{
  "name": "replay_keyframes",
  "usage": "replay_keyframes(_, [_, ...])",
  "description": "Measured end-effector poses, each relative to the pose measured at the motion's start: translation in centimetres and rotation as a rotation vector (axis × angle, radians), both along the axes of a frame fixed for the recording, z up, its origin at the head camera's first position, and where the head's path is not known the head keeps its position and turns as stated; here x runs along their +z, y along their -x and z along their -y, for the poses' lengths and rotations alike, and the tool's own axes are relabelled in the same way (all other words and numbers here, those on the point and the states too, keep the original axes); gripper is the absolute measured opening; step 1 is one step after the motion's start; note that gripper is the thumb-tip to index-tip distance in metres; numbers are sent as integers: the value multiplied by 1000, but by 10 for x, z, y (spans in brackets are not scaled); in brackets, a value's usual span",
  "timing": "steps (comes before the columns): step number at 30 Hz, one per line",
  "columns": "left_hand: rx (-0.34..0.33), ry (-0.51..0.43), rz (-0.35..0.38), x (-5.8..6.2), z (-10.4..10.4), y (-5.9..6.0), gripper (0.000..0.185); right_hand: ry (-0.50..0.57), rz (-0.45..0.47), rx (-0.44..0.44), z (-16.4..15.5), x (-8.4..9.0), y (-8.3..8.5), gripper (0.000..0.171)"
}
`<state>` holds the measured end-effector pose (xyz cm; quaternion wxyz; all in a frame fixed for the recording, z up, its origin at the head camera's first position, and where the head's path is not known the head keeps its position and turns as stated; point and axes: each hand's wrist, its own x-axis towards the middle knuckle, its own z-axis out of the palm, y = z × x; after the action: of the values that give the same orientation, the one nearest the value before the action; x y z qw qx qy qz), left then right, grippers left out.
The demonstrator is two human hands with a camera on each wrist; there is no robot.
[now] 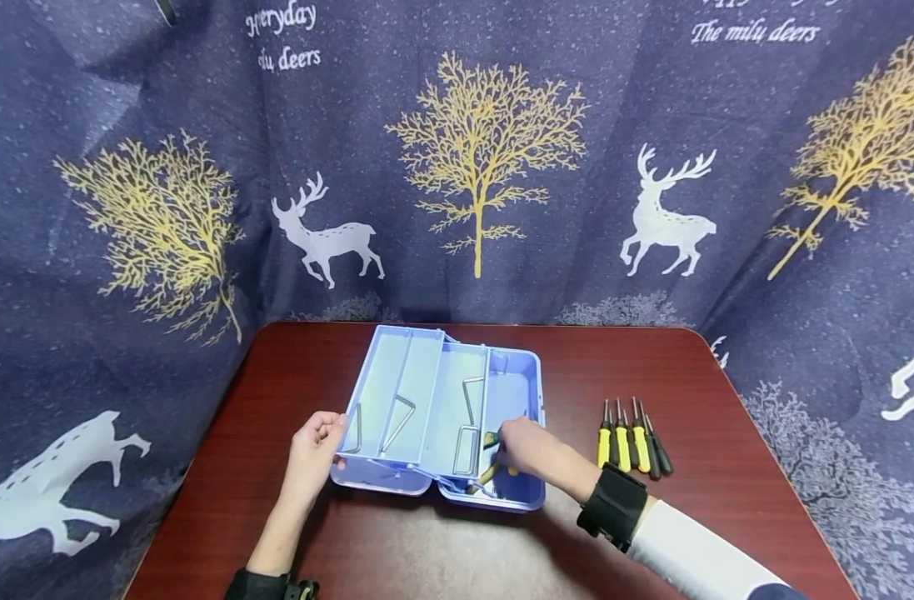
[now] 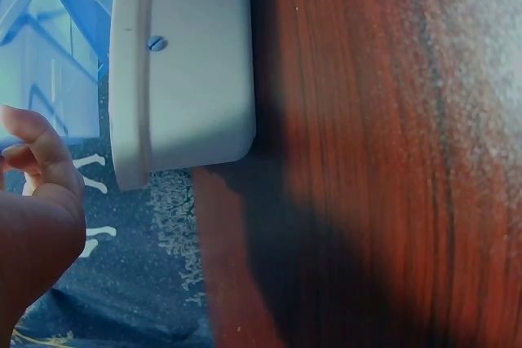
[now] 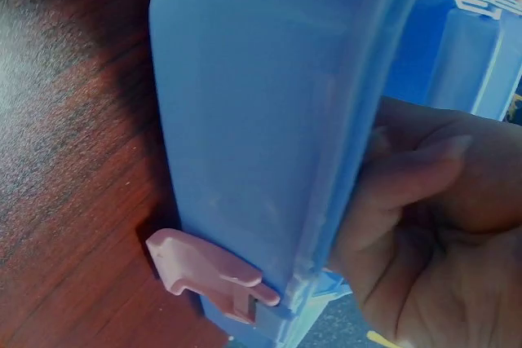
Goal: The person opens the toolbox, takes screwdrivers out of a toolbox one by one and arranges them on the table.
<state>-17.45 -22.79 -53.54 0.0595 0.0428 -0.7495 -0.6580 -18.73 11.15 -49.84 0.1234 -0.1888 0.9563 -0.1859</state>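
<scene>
Both hands at toolbox (image 1: 442, 417) | left (image 1: 316, 446) grips tray edge | right (image 1: 527, 448) pinches screwdriver (image 1: 492, 472)

Head view high above table (image 1: 726, 367); both wrist views close beside the shared blue toolbox (image 1: 434, 408).

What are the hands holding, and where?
The left hand grips the blue toolbox by its left tray's front corner. The right hand reaches inside the box; what it holds cannot be told.

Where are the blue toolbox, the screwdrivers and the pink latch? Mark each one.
blue toolbox (image 1: 385, 387): head view, floor of its left tray.
screwdrivers (image 1: 631, 444): head view, a handle in the row's middle.
pink latch (image 3: 204, 270): right wrist view, its flat face.
</scene>
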Motion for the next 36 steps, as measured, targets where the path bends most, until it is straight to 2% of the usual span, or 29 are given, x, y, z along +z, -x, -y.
replay_keyframes(6, [7, -2, 3, 1, 1, 1, 23, 22, -21, 19, -4, 7, -2, 25])
replay_keyframes(9, [4, -4, 8, 1, 1, 2, 24, 28, 10, 1, -7, 13, -3, 25])
replay_keyframes(15, [14, -1, 22, 2, 1, 1, 24, 14, 11, -30, -12, 26, -3, 20])
replay_keyframes(19, [12, 0, 25, 1, 0, 1, 24, 54, 10, -66, -18, 30, -3, 13])
replay_keyframes(26, [7, 2, 28, 0, -1, 0, 25, 135, -32, -89, -43, 32, -8, 12])
replay_keyframes(29, [15, -3, 27, 0, -1, -1, 24, 166, -78, -98, -56, 35, -12, 13])
replay_keyframes(32, [15, -8, 29, 0, -2, -1, 25, 161, -163, -115, -70, 39, -16, 16])
replay_keyframes(36, [14, -14, 34, 0, -2, -1, 25, 172, -229, -166, -90, 41, -23, 19])
